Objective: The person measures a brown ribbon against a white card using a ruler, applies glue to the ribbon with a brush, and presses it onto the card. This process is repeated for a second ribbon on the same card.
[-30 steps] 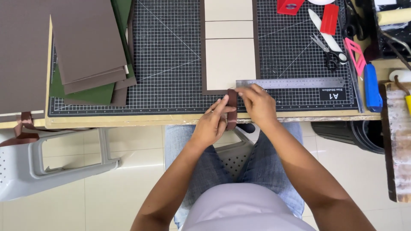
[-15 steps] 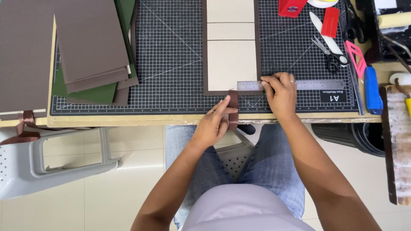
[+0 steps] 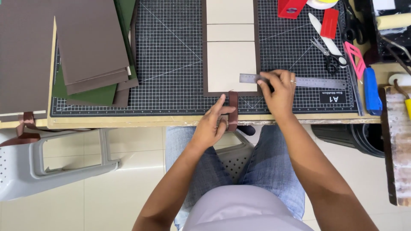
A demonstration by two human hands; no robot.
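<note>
left hand (image 3: pixel 212 124): at the near edge of the cutting mat (image 3: pixel 171 55), thumb and fingers pinching a brown ribbon (image 3: pixel 233 110)
ribbon: narrow strip, runs from the bottom edge of the brown-bordered board (image 3: pixel 231 47) down over the table edge (image 3: pixel 128 122)
right hand (image 3: pixel 278 92): palm down, fingers spread flat, pressing on a metal ruler (image 3: pixel 317 82), not curled around it
ruler: lies flat across the mat, left end over the board's lower right corner, rest sticks out to the right
board: three cream panels on a brown sheet, mid-mat
left of mat: stack of brown and green sheets (image 3: pixel 92 47)
right of mat: scissors (image 3: pixel 327 57), red block (image 3: pixel 330 23), pink tool (image 3: pixel 355 57), blue-handled tool (image 3: pixel 371 90)
below table: grey plastic stool (image 3: pixel 51 164), person's jeans-clad knees
</note>
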